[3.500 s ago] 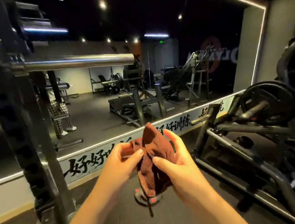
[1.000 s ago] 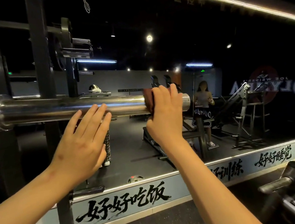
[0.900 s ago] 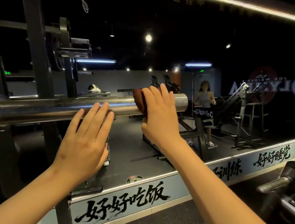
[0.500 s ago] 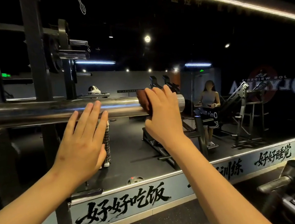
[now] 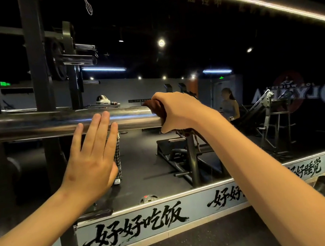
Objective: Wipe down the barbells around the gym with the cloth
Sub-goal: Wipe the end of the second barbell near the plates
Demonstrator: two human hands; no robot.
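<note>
Right hand (image 5: pixel 178 111) clamps a brown cloth (image 5: pixel 154 108) round the racked chrome barbell (image 5: pixel 56 122) at its free end, left hand (image 5: pixel 94 155) resting straight, closed fingers (image 5: pixel 105 125) on it; wiping further outward could slip the cloth off.

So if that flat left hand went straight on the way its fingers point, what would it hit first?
The chrome barbell sleeve: the left hand's fingertips overlap it here, though whether they touch yet is unclear.
</note>
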